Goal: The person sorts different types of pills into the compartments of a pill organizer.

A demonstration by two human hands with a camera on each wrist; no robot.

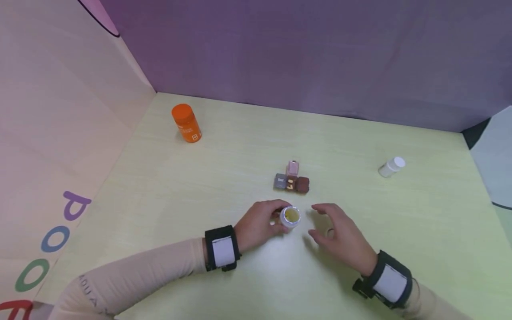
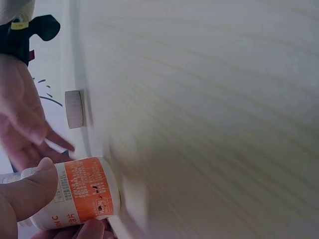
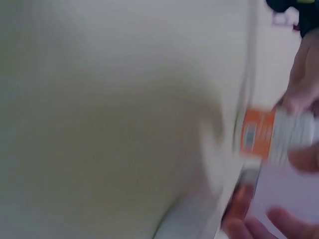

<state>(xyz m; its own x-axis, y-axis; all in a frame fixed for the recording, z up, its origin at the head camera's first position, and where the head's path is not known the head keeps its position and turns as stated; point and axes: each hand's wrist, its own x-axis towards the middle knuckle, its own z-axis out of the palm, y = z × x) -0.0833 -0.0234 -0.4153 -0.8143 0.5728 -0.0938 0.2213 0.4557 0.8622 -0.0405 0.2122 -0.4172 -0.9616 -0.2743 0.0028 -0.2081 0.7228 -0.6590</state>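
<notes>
My left hand (image 1: 260, 224) grips a small white and orange pill bottle (image 2: 89, 189), thumb on one side and fingers round the other. Its top is uncapped, and the head view shows yellowish inside the round mouth. To its right hovers my right hand (image 1: 344, 235), thumb and fingers curved apart with a gap between them. A short, pale, cap-like disc (image 2: 74, 109) lies on the table in the left wrist view, near the right hand. Just beyond the bottle sit several small blocks: a grey one (image 1: 280, 181), brown ones (image 1: 302, 185) and a pink one (image 1: 293, 167).
An orange jar (image 1: 186, 123) with an orange lid stands at the back left of the pale table (image 1: 232, 146). At the right is a small white bottle (image 1: 392, 166). A purple cloth wall (image 1: 280, 53) closes the back, and a pale printed sheet (image 1: 60, 111) borders the left.
</notes>
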